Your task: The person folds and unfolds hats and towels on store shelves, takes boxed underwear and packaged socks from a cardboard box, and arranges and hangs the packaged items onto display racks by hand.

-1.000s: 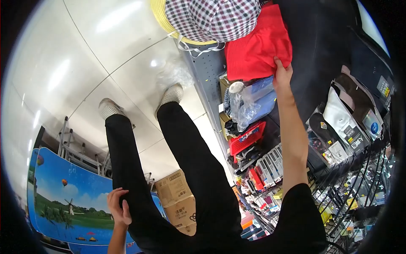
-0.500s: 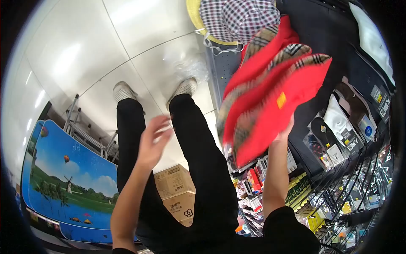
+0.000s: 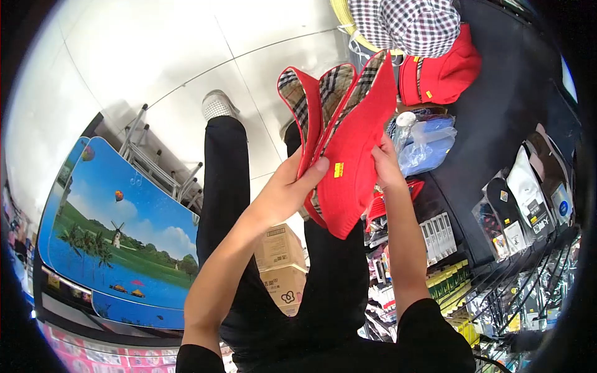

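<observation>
The left hand (image 3: 291,179) and right hand (image 3: 387,165) both grip stacked red fabric hats with tan plaid linings (image 3: 349,194), a yellow rectangular tag (image 3: 338,170) between them.

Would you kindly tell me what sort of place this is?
Most likely a shop: the held red hats bear a yellow sticker, and labelled goods lie on the black shelf.

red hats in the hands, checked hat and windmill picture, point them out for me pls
Red hats (image 3: 357,158): head view, on the front hat's red outer cloth.
Checked hat (image 3: 421,26): head view, on its crown.
Windmill picture (image 3: 117,235): head view, on the windmill, near the picture's middle.
</observation>
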The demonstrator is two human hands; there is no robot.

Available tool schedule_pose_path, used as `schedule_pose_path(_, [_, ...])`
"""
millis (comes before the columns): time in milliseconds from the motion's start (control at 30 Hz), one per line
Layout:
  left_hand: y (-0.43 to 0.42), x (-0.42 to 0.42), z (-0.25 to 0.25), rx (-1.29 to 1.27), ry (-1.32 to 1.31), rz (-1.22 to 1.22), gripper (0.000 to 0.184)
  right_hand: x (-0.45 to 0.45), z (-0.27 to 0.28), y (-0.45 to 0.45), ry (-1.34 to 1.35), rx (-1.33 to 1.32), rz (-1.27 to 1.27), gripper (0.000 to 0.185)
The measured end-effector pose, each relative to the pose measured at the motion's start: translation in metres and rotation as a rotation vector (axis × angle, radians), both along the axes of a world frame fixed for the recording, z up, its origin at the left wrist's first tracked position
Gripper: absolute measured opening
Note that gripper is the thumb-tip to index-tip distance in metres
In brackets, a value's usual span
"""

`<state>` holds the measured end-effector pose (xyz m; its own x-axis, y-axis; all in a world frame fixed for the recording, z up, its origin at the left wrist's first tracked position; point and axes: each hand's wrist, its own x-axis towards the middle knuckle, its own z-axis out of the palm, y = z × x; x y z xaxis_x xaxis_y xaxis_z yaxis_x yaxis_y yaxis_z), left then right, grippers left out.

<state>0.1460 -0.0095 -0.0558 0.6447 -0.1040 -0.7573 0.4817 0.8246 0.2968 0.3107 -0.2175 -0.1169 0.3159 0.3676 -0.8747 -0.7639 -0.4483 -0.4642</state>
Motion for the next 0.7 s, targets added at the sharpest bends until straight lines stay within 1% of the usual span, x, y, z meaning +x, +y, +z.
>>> schedule_pose_path(33, [-0.006, -0.001, 0.000, 0.126, -0.061, 0.094, 0.044, -0.003, -0.001, 0.005, 0.009, 0.035, -0.002, 0.036])
schedule_pose_path(133, [-0.008, -0.007, 0.000, 0.132, -0.013, 0.026, 0.040, -0.013, -0.007, 0.005, 0.070, 0.010, -0.058, 0.039])
schedule_pose_path(167, [-0.008, -0.008, 0.000, 0.132, -0.012, 0.026, 0.040, -0.015, -0.008, 0.004, 0.071, 0.009, -0.058, 0.039])
schedule_pose_path(233, [-0.009, -0.009, 0.001, 0.081, 0.063, -0.070, 0.040, -0.021, -0.007, 0.005, 0.069, -0.012, -0.118, 0.043])
schedule_pose_path(267, [-0.011, -0.008, 0.005, 0.078, 0.063, -0.071, 0.040, -0.022, -0.007, 0.004, 0.069, -0.015, -0.120, 0.043])
schedule_pose_path(333, [-0.020, -0.002, 0.012, 0.404, -0.028, -0.052, 0.049, -0.025, -0.011, 0.001, -0.024, -0.015, 0.031, 0.047])
schedule_pose_path(367, [-0.031, -0.002, 0.008, 0.519, 0.002, -0.092, 0.056, -0.029, -0.021, -0.001, -0.050, 0.012, 0.033, 0.047])
schedule_pose_path(400, [-0.031, -0.001, 0.008, 0.521, 0.003, -0.094, 0.056, -0.029, -0.023, 0.001, -0.048, 0.013, 0.031, 0.047])
schedule_pose_path(467, [-0.031, 0.001, 0.010, 0.451, 0.186, -0.321, 0.057, -0.031, -0.021, 0.004, -0.249, -0.030, 0.268, 0.047])
schedule_pose_path(500, [-0.033, 0.001, 0.007, 0.595, 0.198, -0.372, 0.065, -0.031, -0.023, 0.008, -0.504, -0.225, 0.334, 0.039])
schedule_pose_path(533, [-0.032, 0.001, 0.004, 0.597, 0.198, -0.372, 0.065, -0.030, -0.025, 0.012, -0.762, -0.420, 0.397, 0.031])
schedule_pose_path(567, [-0.029, 0.000, 0.002, 0.643, 0.257, -0.401, 0.069, -0.028, -0.017, 0.011, -0.848, -0.400, 0.309, 0.028])
schedule_pose_path(600, [-0.027, 0.000, -0.001, 0.692, 0.318, -0.428, 0.073, -0.024, 0.009, 0.030, -0.933, -0.377, 0.220, 0.026])
schedule_pose_path(633, [-0.023, 0.001, -0.001, 0.748, 0.358, -0.463, 0.077, -0.028, 0.036, 0.046, -0.918, -0.214, 0.241, 0.025])
schedule_pose_path(667, [-0.022, -0.001, -0.007, 0.751, 0.361, -0.466, 0.077, -0.037, 0.062, 0.061, -0.896, -0.057, 0.262, 0.024])
schedule_pose_path(700, [-0.022, -0.004, -0.014, 0.844, 0.379, -0.464, 0.078, -0.047, 0.079, 0.076, -0.798, 0.188, 0.322, 0.024])
